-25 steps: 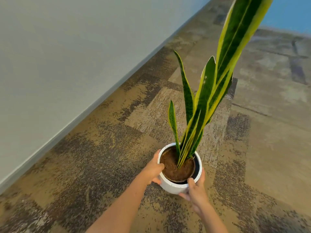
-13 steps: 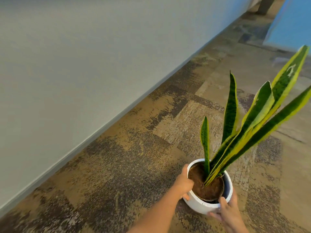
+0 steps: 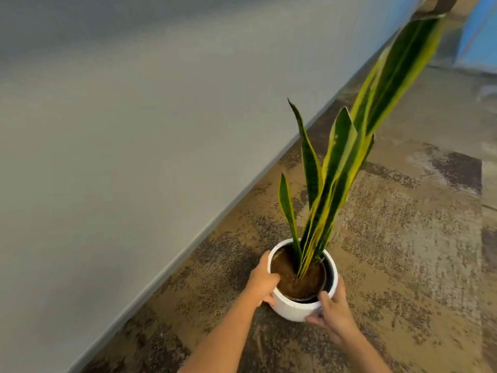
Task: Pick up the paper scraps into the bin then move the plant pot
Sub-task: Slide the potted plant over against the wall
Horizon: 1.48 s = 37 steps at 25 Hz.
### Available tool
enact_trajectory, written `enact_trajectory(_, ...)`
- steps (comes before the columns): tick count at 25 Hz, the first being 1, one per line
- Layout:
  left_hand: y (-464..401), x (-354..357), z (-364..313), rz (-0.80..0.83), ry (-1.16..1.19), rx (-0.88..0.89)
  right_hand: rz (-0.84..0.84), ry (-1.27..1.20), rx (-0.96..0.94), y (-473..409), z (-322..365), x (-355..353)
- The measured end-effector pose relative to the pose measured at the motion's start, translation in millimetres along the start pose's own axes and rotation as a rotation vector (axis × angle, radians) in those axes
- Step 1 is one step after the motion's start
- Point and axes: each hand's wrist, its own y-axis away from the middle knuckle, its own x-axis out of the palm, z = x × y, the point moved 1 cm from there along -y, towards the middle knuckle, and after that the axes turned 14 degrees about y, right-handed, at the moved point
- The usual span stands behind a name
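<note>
Here we log one head view, looking down at both hands on a white plant pot [image 3: 297,308]. The left hand [image 3: 262,284] grips the pot's left side: thumb hooked over the rim and onto the soil [image 3: 298,281], fingers wrapped around the outer wall below. The right hand [image 3: 334,317] grips the near right side: thumb up on the rim, fingers spread against the outer wall. Both hands are closed on the pot.

We place the pot low in the view, right of centre, over the mottled brown and tan carpet [image 3: 403,251] and near the pale wall [image 3: 134,130], which runs diagonally on the left. We cannot tell whether the pot's base rests on the carpet or is held just above it; the underside is hidden.

Inside the white pot we note a darker inner pot filled with brown soil. The plant's [image 3: 336,170] long leaves are green with yellow edges; they lean toward the upper right, and the tallest one is blurred near its tip. A blue surface [image 3: 478,33] shows at the upper right corner, too blurred for us to identify.
</note>
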Motion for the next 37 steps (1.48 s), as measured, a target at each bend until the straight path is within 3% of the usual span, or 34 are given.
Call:
enact_trajectory(7, -1, -118, -16, -0.087, 0.076, 0.067, 0.094, -0.023, -0.060, -12, 44, 109)
enact_trajectory(13, -3, -165, -33, -0.106, 0.099, 0.091, 0.123, -0.063, -0.046, -21, 70, 160)
enact_trajectory(37, -16, -187, -12, -0.110, 0.334, 0.032, 0.250, -0.083, -0.060, -27, 77, 171)
